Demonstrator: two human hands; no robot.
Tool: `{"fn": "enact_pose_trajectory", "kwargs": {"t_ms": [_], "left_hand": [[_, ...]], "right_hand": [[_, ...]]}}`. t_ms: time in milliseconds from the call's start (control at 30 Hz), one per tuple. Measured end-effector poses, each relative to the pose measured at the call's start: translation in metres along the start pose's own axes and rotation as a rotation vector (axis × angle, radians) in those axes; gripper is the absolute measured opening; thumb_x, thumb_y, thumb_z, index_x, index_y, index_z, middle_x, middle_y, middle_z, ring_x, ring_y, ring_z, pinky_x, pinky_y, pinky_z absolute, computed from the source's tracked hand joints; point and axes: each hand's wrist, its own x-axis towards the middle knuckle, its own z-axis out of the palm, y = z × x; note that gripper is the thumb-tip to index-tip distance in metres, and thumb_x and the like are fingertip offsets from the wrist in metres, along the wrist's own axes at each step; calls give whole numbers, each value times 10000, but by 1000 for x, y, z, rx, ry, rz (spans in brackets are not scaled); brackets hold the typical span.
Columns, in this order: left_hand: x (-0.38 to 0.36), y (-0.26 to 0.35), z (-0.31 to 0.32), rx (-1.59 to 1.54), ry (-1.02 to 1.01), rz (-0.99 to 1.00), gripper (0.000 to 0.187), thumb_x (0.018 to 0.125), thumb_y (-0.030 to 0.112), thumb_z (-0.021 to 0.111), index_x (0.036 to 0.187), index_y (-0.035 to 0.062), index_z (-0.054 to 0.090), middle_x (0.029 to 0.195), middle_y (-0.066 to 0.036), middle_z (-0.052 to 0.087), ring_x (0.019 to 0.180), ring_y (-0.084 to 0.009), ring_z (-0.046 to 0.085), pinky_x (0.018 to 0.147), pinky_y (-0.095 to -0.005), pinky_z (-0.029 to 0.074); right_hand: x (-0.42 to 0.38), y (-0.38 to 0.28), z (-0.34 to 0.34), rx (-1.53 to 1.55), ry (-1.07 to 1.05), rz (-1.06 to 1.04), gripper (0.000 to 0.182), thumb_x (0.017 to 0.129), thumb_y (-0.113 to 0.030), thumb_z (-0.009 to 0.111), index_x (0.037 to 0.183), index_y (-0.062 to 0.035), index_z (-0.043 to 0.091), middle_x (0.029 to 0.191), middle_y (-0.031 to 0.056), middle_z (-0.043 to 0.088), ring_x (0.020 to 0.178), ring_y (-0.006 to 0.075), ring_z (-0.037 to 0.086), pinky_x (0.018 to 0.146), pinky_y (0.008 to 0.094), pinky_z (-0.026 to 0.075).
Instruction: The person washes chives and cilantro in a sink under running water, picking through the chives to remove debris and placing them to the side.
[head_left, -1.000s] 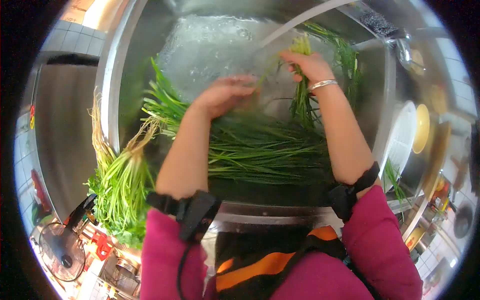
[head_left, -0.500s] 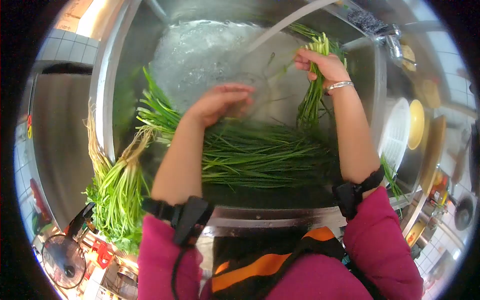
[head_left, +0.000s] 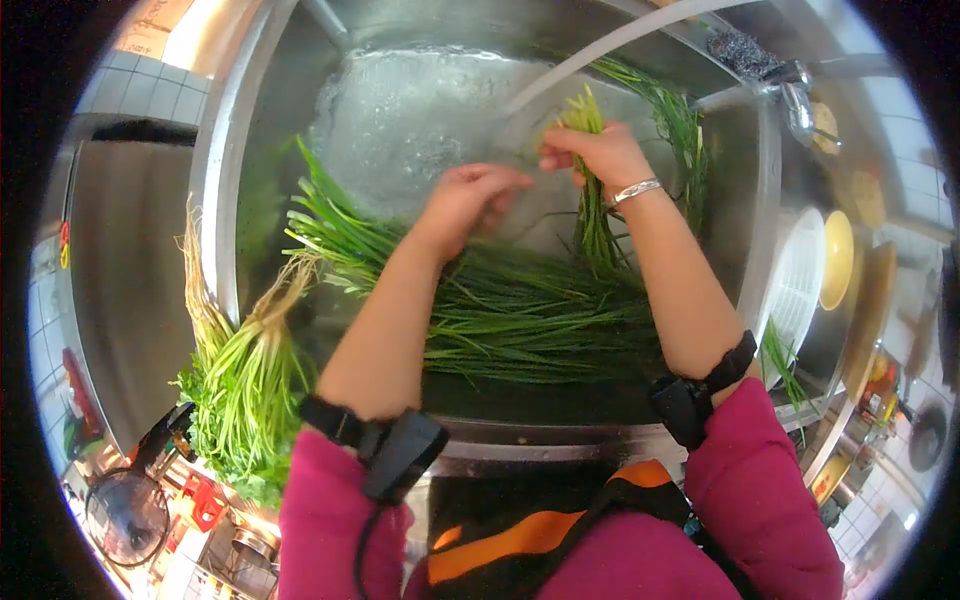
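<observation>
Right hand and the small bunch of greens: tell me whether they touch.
Touching. The head view shows the right hand closed around the small bunch of greens, stalk ends poking above the fingers.

Head view, close, steeply down over sink (head_left: 225, 150)

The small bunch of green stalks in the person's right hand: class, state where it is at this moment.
In the head view, the small bunch hangs from the right hand at upper centre-right, over the sink, just right of the left hand, above the pile of greens.
</observation>
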Motion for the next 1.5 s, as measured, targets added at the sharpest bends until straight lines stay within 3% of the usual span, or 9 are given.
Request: {"fn": "enact_pose_trajectory", "kwargs": {"t_ms": [200, 633, 700, 800, 900, 1000, 1233, 1433, 1500], "left_hand": [[5, 0, 0, -73, 133, 9, 129, 650, 190, 523, 632, 68, 561, 483, 25, 384, 416, -81, 328, 386, -210, 234], [17, -16, -19, -314, 240, -142, 128, 604, 155, 482, 638, 45, 537, 509, -21, 439, 459, -122, 379, 409, -242, 254], [15, -13, -22, -531, 132, -28, 240, 671, 204, 489, 824, 23, 520, 709, -88, 525, 642, -200, 487, 536, -305, 392], [12, 3, -17, -881, 33, -54, 391, 749, 289, 461, 1021, 10, 422, 980, -132, 488, 886, -284, 459, 754, -414, 398], [6, 9, -10, -752, 98, 35, 458, 791, 328, 413, 1106, 4, 337, 1110, -130, 408, 996, -323, 381, 865, -452, 323], [7, 5, -13, -712, 53, 4, 436, 786, 305, 429, 1094, 7, 349, 1110, -119, 417, 998, -292, 387, 838, -450, 333], [23, -18, -23, -653, 6, 102, 393, 765, 171, 486, 1104, 8, 373, 1065, -92, 451, 993, -208, 406, 840, -361, 308], [15, -15, -17, -460, 24, -25, 382, 713, 54, 530, 1070, -31, 426, 965, -90, 508, 912, -193, 472, 801, -309, 369], [18, -18, -20, -344, -135, 16, 390, 730, 89, 509, 1097, -2, 414, 974, -88, 509, 897, -167, 478, 793, -286, 358]], "right_hand": [[0, 10, 9, 71, 47, -70, 168, 666, -136, 602, 758, -10, 540, 659, 73, 585, 572, 127, 583, 352, 206, 337], [2, -5, -1, 76, 294, -265, 156, 672, -168, 553, 718, -20, 559, 731, 91, 585, 641, 109, 532, 414, 209, 316], [0, -21, -21, 171, 174, -234, 142, 673, -157, 542, 707, -19, 542, 722, 92, 583, 626, 117, 535, 422, 212, 337], [-8, -36, -37, 245, 35, -174, 113, 674, -137, 526, 689, -25, 517, 702, 85, 567, 570, 121, 509, 438, 213, 353], [-13, -36, -43, 198, -76, -141, 131, 674, -161, 554, 730, -47, 525, 662, 37, 527, 501, 96, 440, 452, 206, 352], [-28, -36, -18, -466, -82, -143, 174, 669, -187, 593, 787, -63, 561, 636, -19, 508, 503, 78, 430, 459, 196, 344], [-10, 16, 44, -1267, -173, -238, 324, 603, -324, 605, 738, -30, 582, 720, 163, 570, 673, 296, 557, 638, 356, 436], [-1, 25, 16, -1067, -294, -152, 372, 584, -391, 612, 738, -53, 585, 715, 151, 572, 659, 290, 551, 624, 356, 434], [-3, 35, 17, -1072, -298, -201, 374, 584, -399, 613, 731, -56, 583, 687, 146, 569, 651, 281, 551, 617, 347, 431]]}}
